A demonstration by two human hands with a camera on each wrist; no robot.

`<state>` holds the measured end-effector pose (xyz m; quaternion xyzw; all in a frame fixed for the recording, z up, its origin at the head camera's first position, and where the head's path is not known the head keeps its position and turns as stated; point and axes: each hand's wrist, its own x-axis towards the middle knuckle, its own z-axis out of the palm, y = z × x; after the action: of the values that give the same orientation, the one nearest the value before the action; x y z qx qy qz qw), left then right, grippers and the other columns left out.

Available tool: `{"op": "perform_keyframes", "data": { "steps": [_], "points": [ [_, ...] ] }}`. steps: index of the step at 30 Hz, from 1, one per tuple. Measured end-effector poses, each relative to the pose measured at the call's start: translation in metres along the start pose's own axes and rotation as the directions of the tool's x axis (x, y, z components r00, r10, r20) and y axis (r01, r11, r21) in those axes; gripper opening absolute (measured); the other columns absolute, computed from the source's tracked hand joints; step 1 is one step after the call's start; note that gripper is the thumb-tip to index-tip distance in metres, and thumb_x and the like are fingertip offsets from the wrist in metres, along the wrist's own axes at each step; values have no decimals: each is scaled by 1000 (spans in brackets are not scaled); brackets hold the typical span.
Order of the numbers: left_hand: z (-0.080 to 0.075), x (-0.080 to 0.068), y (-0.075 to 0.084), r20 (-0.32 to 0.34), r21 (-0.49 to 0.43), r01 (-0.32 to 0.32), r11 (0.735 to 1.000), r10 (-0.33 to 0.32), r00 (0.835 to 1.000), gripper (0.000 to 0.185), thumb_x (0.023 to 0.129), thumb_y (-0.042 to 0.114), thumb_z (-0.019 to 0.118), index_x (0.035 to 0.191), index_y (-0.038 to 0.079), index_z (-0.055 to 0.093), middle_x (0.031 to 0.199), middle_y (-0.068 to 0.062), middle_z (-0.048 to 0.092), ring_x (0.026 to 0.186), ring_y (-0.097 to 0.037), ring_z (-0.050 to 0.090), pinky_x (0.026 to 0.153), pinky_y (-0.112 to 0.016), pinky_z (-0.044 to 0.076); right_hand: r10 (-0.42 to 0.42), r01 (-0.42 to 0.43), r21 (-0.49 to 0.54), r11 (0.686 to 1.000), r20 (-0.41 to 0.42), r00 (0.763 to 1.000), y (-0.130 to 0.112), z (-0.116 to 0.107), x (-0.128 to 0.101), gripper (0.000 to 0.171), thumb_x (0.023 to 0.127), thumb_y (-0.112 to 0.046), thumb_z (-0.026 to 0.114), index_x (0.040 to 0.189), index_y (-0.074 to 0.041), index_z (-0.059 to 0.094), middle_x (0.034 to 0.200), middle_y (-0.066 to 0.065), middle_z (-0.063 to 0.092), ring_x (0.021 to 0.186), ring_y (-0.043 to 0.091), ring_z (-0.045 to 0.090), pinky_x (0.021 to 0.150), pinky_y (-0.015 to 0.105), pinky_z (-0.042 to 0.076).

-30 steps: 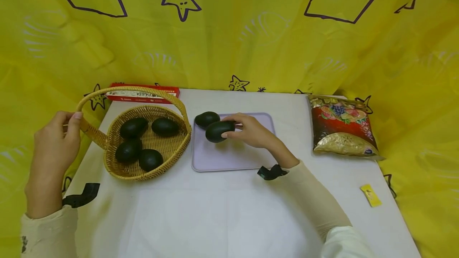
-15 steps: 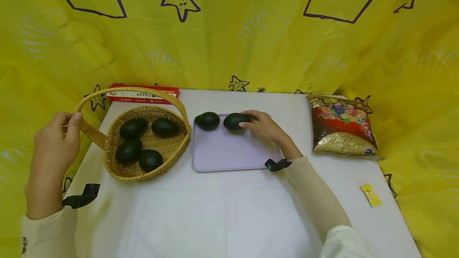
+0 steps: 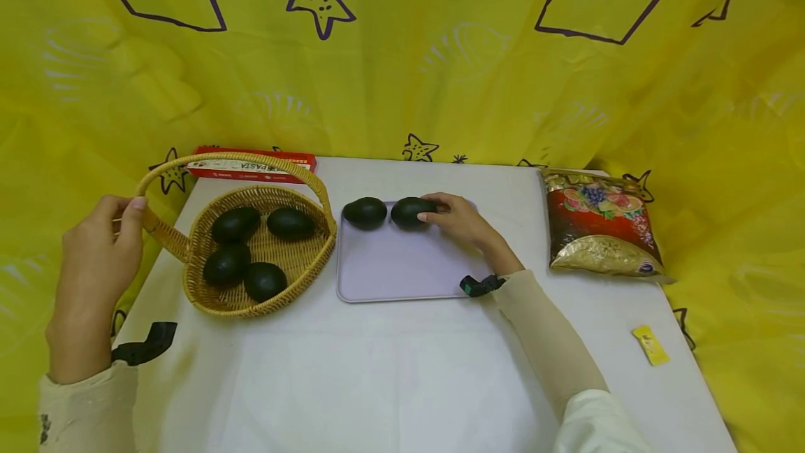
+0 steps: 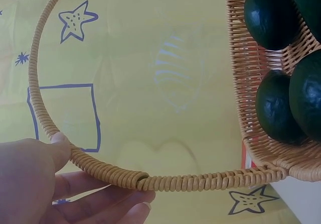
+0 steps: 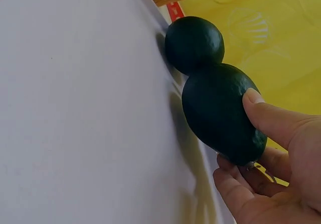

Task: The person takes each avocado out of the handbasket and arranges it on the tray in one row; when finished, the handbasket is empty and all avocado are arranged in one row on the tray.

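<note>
My left hand (image 3: 100,250) grips the wrapped handle (image 4: 165,183) of a wicker basket (image 3: 302,282), thumb on one side and fingers beneath. Several dark green avocados (image 3: 235,225) lie in the basket. At the back of a pale lilac tray (image 3: 402,271), my right hand (image 3: 462,219) pinches an avocado (image 5: 220,113) by its right end, thumb on top and fingers under the stem end. A second avocado (image 3: 365,213) lies just left of it on the tray, with a narrow gap between the two in the head view.
A red pasta box (image 3: 251,166) lies behind the basket against the yellow patterned curtain (image 3: 390,89). To the tray's right lies a bulging red and gold bag (image 3: 600,226). A small yellow packet (image 3: 650,344) is near the right edge of the white-covered table (image 3: 352,383).
My right hand has carried its avocado rightward and back, away from overlapping the other one, to the tray's back, then barely moved. My left hand stays on the handle.
</note>
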<state>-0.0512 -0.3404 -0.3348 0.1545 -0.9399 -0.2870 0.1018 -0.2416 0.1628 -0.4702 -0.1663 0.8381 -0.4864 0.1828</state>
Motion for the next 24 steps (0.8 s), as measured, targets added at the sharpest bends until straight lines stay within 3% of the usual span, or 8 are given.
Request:
{"op": "perform_keyframes", "data": {
  "steps": [6, 17, 24],
  "points": [
    [-1, -1, 0, -1, -1, 2, 1000, -2, 1000, 63, 115, 45, 33, 143, -9, 49, 141, -44, 53, 129, -66, 50, 101, -80, 40, 33, -33, 16, 999, 2, 999, 2, 2, 2, 53, 98, -36, 78, 144, -14, 63, 144, 14, 65, 133, 29, 60, 109, 48, 50],
    [1, -3, 1, -7, -3, 7, 1000, -7, 1000, 63, 115, 46, 33, 142, -9, 50, 141, -43, 54, 129, -65, 51, 101, -80, 41, 81, -81, 8, 997, 18, 997, 4, 2, 0, 56, 100, -39, 75, 148, -15, 59, 151, 15, 59, 140, 31, 55, 114, 52, 48],
    [0, -3, 0, -1, -10, 16, 1000, -16, 1000, 64, 115, 45, 32, 144, -9, 49, 142, -43, 53, 130, -66, 50, 101, -81, 41, 73, -74, 8, 997, 27, 997, 5, 2, 1, 59, 99, -40, 75, 150, -15, 58, 153, 15, 57, 143, 32, 53, 115, 52, 48]
  ]
}}
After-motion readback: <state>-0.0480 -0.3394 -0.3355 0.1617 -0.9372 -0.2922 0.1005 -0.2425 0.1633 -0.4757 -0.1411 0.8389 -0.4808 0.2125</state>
